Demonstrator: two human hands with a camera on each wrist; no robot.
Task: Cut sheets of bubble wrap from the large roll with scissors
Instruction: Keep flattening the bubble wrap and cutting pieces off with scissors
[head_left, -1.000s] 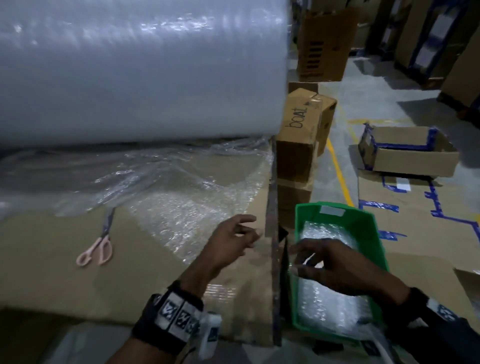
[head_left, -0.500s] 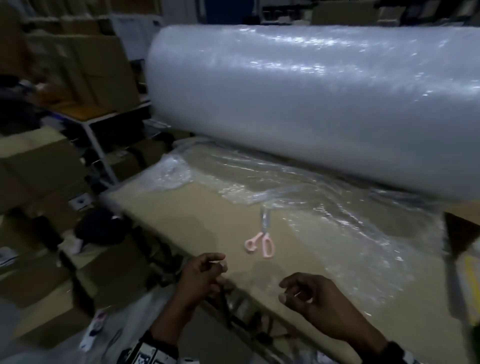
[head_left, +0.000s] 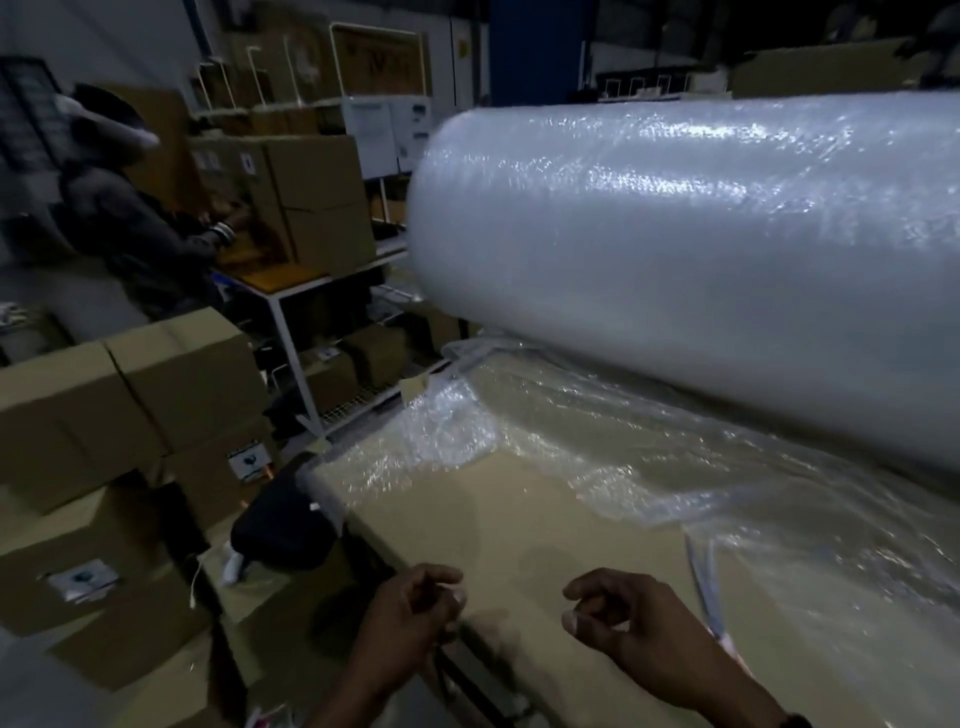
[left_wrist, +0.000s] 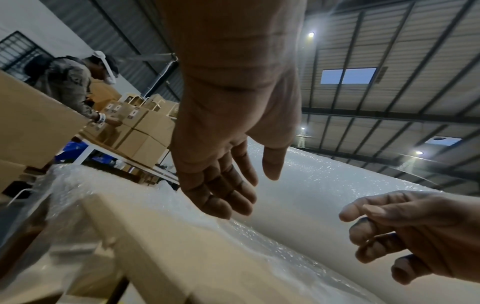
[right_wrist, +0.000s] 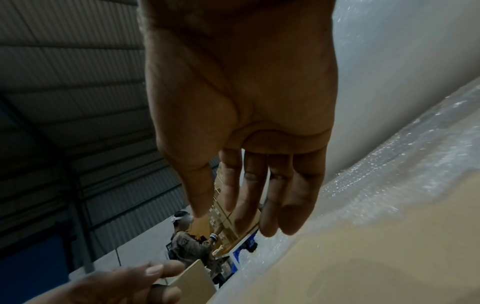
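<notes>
The large roll of bubble wrap (head_left: 701, 270) lies across the back of the cardboard-topped table (head_left: 519, 545). Its loose end (head_left: 597, 457) spreads crumpled over the table. The scissors (head_left: 702, 574) lie on the wrap just right of my right hand, blurred, with the handle partly hidden behind my wrist. My left hand (head_left: 441, 597) hovers at the table's front edge, fingers loosely curled, holding nothing. My right hand (head_left: 576, 605) hovers beside it over the cardboard, also empty. The wrist views show the relaxed fingers of the left hand (left_wrist: 221, 197) and the right hand (right_wrist: 259, 201).
Stacked cardboard boxes (head_left: 130, 405) stand close on the left. A black bag (head_left: 285, 525) sits by the table's left corner. Behind it is a white metal rack (head_left: 283, 322) with more boxes. Another person (head_left: 130, 234) works at the boxes at the far left.
The head view has swung left, away from the green bin at the table's right end. Both hands came away from the bin and now hover at the front edge, left of the scissors.
</notes>
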